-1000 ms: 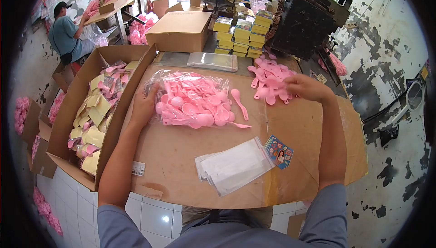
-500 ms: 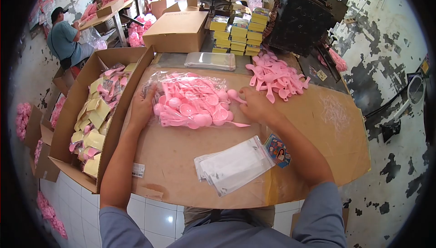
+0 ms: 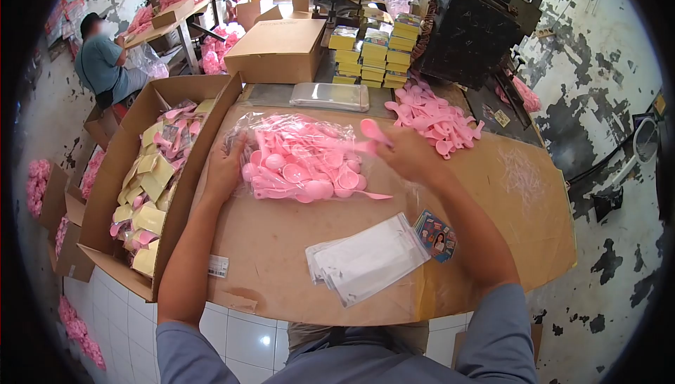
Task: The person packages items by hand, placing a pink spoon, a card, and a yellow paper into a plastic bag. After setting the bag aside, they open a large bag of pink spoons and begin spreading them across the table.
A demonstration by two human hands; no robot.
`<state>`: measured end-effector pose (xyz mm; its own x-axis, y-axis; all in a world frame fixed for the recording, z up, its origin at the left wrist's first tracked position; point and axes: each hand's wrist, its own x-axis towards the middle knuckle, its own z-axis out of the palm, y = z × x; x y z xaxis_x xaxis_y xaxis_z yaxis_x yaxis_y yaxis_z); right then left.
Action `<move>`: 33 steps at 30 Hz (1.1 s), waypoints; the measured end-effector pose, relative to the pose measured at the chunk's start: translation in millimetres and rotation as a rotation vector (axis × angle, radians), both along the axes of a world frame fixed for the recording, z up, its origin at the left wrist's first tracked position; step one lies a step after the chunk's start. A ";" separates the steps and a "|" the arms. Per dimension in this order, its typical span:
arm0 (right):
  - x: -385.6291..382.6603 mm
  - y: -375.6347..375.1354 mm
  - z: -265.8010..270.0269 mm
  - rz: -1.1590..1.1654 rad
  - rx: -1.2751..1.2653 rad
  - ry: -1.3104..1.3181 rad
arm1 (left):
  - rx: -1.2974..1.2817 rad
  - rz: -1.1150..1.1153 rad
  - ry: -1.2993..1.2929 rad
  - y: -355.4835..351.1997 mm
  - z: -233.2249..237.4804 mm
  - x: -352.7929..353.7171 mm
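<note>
A clear plastic bag (image 3: 302,159) full of pink spoons lies on the cardboard-covered table (image 3: 281,250). My left hand (image 3: 226,166) grips the bag's left edge. At the bag's right side my right hand (image 3: 408,153) is closed on a pink spoon (image 3: 374,131), slightly raised, its fingers partly blurred. Behind my right hand is a loose pile of pink spoons (image 3: 439,120). Nearer to me lie flat clear plastic sleeves (image 3: 369,261), with printed cards (image 3: 436,236) at their right end.
On the left stands an open carton (image 3: 232,96) of packed spoons and cards. Stacked yellow-edged cards (image 3: 376,50), a closed carton (image 3: 274,46) and a black machine (image 3: 471,29) are at the back. A person (image 3: 102,60) sits at the far left.
My right hand has lifted and turned, raising the pink spoon above the bag's right side. My left hand remains at the bag. The whole view has shifted slightly.
</note>
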<state>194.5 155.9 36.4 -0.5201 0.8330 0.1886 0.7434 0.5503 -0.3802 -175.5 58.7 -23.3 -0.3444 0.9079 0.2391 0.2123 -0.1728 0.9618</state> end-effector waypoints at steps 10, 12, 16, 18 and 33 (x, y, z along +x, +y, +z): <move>70.6 17.1 23.1 -0.140 0.593 0.055 | 0.066 0.051 0.017 4.9 -6.2 1.3; 51.1 -16.8 14.7 0.075 0.250 0.100 | 0.059 0.061 0.030 3.3 -5.3 1.9; 28.1 -60.6 -5.0 0.457 -0.068 -0.079 | 0.022 0.035 0.044 0.6 -0.1 2.5; 33.5 -57.9 -2.0 0.439 -0.169 -0.089 | 0.009 0.016 0.043 2.8 -2.9 -2.4; -11.4 -43.7 -24.7 0.093 -0.237 0.253 | 0.008 0.027 0.048 2.2 -2.6 -0.8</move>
